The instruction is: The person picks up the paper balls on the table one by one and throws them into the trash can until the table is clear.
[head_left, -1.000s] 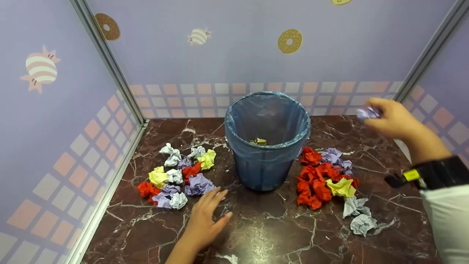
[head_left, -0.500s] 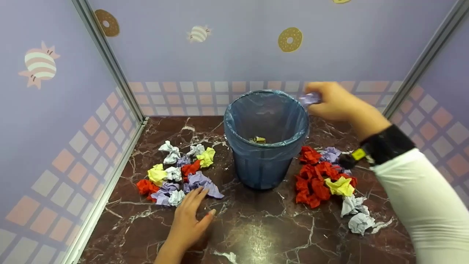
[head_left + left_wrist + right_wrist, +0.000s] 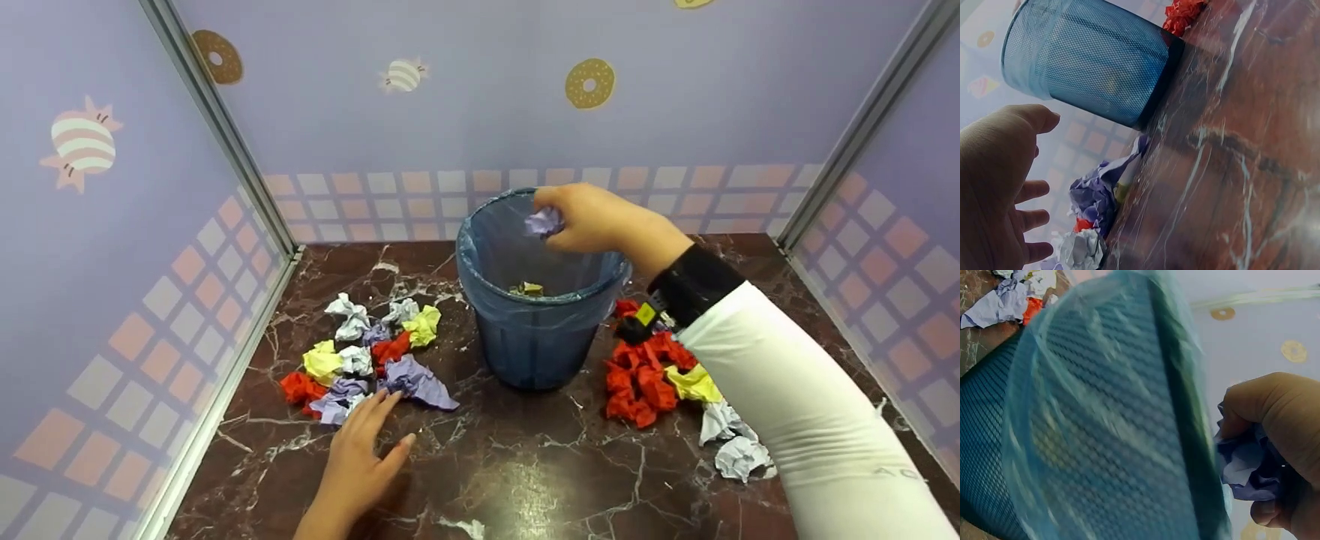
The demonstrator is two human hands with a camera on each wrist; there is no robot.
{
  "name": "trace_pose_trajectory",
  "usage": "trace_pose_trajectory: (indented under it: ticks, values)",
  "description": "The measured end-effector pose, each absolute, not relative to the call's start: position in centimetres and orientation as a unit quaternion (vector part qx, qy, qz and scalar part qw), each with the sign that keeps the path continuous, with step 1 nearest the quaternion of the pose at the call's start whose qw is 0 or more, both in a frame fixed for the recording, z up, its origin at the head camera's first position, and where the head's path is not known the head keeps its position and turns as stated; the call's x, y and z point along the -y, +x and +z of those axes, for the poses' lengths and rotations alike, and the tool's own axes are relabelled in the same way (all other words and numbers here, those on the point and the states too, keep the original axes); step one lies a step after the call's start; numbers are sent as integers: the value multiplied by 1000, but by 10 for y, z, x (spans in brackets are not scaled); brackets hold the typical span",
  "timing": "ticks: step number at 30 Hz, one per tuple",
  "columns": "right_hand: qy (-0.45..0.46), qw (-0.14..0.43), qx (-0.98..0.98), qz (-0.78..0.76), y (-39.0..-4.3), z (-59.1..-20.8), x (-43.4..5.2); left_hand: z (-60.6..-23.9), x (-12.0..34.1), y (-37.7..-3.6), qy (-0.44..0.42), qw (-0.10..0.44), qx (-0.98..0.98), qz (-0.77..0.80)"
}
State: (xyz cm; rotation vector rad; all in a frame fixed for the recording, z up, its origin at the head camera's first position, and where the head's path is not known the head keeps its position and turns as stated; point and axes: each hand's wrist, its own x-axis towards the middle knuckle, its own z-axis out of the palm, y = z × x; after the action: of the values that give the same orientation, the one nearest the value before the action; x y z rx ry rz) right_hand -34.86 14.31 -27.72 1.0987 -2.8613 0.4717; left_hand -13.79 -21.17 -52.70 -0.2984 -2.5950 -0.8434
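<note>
Right hand (image 3: pixel 592 221) pinching a crumpled purple paper ball (image 3: pixel 543 222) over the mesh wastebasket (image 3: pixel 536 337); left hand (image 3: pixel 352 465) flat, fingers spread, left of it.

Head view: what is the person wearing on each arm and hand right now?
The right hand is bare; a black wrist band with a small yellow-and-black device sits at its wrist, and a white long sleeve with faint grey lettering covers the arm. The left hand and its forearm are bare, with no sleeve showing.
</note>
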Motion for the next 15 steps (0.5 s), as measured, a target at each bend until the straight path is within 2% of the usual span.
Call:
trace_pose_trajectory:
  ticks: [7,15]
  values:
    - [377,18,913,153,-347,-282,-132,-524,214,-137,-95,185,929,-307]
    - [381,27,909,166,-347,-287,-131,-525,214,-137,-101,199,926,-306]
